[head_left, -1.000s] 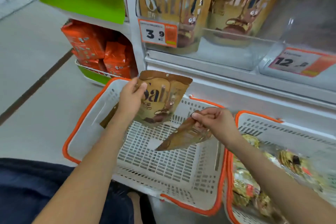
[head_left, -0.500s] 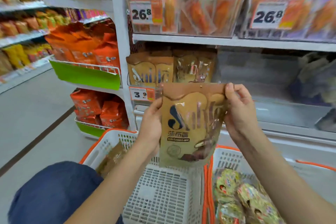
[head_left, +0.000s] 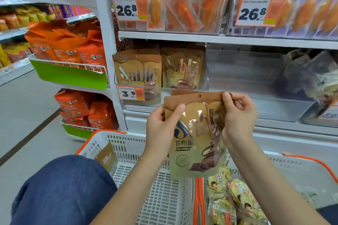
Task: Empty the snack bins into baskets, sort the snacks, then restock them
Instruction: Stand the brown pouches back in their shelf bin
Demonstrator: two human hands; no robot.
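I hold up a stack of brown-and-gold snack pouches (head_left: 196, 137) in front of the shelf. My left hand (head_left: 161, 129) pinches their left edge and my right hand (head_left: 239, 118) pinches the top right corner. Behind them a clear shelf bin (head_left: 159, 75) holds more pouches of the same kind above a 3.9 price tag. Below sits a white basket with an orange rim (head_left: 102, 140); one brown pouch (head_left: 107, 157) leans on its left wall. A second white basket (head_left: 307, 171) on the right holds green and yellow snack packs (head_left: 232, 197).
The clear bin (head_left: 243, 71) right of the brown pouches looks bare. Orange bags (head_left: 65, 45) fill green-fronted racks on the left. Packs with 26.8 tags fill the upper shelf (head_left: 182, 34). My knee in blue fabric (head_left: 60, 188) is at lower left. Grey aisle floor lies left.
One second ago each hand held a separate pouch over the left basket. They came together and rose in front of the shelf bin; my view tilted upward.
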